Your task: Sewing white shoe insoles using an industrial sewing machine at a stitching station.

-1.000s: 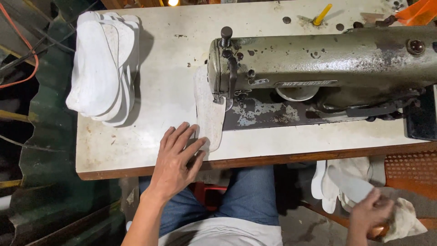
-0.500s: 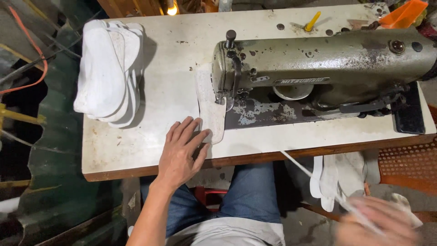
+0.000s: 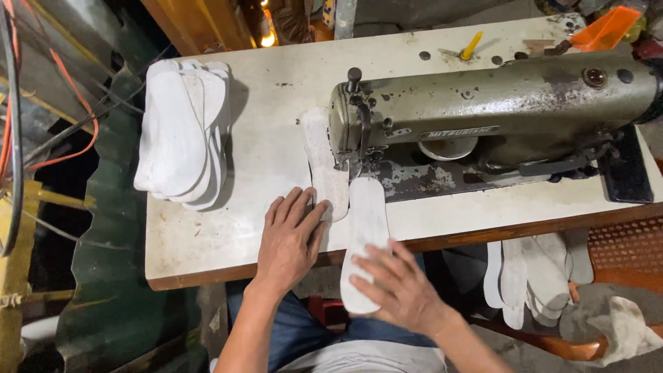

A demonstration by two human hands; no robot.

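My left hand lies flat on the white table, fingers spread, its fingertips on the near end of a white sole-shaped piece that runs under the needle of the olive-green sewing machine. My right hand holds a second white sole-shaped piece by its near end. That piece reaches from below the table's front edge up toward the machine's needle area, beside the first one.
A stack of white sole pieces sits at the table's left. More white pieces hang off to the lower right beside a crumpled cloth. A yellow tool and an orange tray lie at the back.
My right hand has come up from the lower right with a white sole piece and laid it on the table's front edge. My left hand has stayed on the first piece.
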